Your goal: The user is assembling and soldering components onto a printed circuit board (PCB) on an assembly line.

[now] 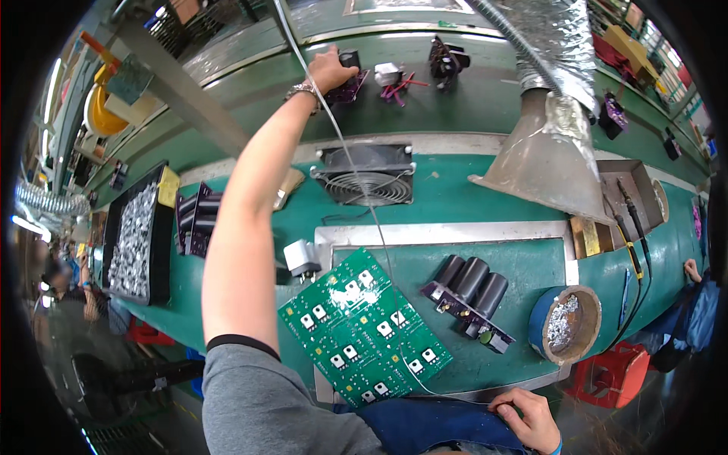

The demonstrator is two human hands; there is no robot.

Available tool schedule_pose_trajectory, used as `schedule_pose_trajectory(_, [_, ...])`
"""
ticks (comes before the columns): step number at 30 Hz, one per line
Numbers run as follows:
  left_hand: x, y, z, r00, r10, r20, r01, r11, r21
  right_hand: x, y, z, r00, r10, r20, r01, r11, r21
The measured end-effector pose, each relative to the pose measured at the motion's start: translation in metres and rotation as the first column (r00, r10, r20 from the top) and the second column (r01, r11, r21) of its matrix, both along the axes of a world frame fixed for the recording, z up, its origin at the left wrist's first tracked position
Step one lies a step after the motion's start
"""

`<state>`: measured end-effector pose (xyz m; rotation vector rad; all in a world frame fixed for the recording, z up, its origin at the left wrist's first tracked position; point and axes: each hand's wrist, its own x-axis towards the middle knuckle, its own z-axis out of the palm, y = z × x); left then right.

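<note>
My left hand (pixel 331 72) reaches far out over the conveyor, its fingers closed round a purple circuit board (pixel 350 89) with black parts. My right hand (pixel 528 421) is low at the near edge by my lap, fingertips pinched on a thin solder wire (pixel 436 393). The wire hangs from above and passes over a large green circuit board (pixel 356 334) with several black-and-white components. Right of that board, a purple board with three black capacitors (pixel 474 284) lies on the bench. A white block-shaped component with pins (pixel 302 258) is beside the green board's upper left.
A fan (pixel 364 178) stands at the back; a fume hood (pixel 546 152) hangs at the right. Soldering irons (pixel 631 220) rest by a metal box. A round tub (pixel 565 324) holds silvery bits, and a black tray (pixel 136 235) holds small parts. More assemblies (pixel 447 61) sit on the conveyor.
</note>
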<state>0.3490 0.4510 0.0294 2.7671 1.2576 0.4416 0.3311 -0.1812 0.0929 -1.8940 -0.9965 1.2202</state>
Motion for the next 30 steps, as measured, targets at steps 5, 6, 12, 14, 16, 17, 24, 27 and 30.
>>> schedule_pose_trajectory(5, [-0.101,-0.087,0.058,0.974,-0.125,0.191,0.107,0.989,0.1,0.004,0.001,-0.003,0.998,0.059,0.015,-0.059,0.998,-0.025])
schedule_pose_trajectory(6, [-0.133,-0.112,0.074,0.97,-0.164,0.18,0.12,0.965,0.231,0.005,0.0,-0.004,0.995,0.098,0.002,-0.098,0.995,-0.017])
schedule_pose_trajectory(12, [-0.295,-0.218,0.13,0.967,0.033,0.252,-0.147,0.882,0.448,-0.003,-0.003,-0.005,0.992,0.113,-0.054,-0.112,0.994,0.009])
schedule_pose_trajectory(14, [-0.333,-0.219,0.132,0.964,0.203,0.173,-0.265,0.806,0.529,-0.006,-0.003,-0.007,0.985,0.148,-0.087,-0.146,0.989,0.026])
schedule_pose_trajectory(16, [-0.38,-0.195,0.119,0.949,0.314,0.019,-0.251,0.718,0.649,-0.01,-0.003,-0.012,0.975,0.198,-0.099,-0.194,0.98,0.051])
schedule_pose_trajectory(17, [-0.396,-0.181,0.109,0.931,0.364,-0.038,-0.241,0.688,0.684,-0.014,-0.005,-0.009,0.975,0.203,-0.093,-0.198,0.978,0.065])
schedule_pose_trajectory(24, [-0.418,-0.126,0.025,0.846,0.31,-0.433,0.078,0.733,0.676,-0.023,-0.029,-0.019,0.985,0.159,0.075,-0.17,0.969,0.179])
schedule_pose_trajectory(27, [-0.415,-0.132,0.043,0.904,0.161,-0.397,0.034,0.896,0.443,-0.017,-0.032,-0.025,0.983,0.174,0.049,-0.181,0.956,0.231])
schedule_pose_trajectory(30, [-0.371,-0.162,0.103,0.953,0.058,-0.296,0.037,0.951,0.308,-0.01,-0.032,-0.028,0.985,0.17,-0.015,-0.164,0.967,0.194])
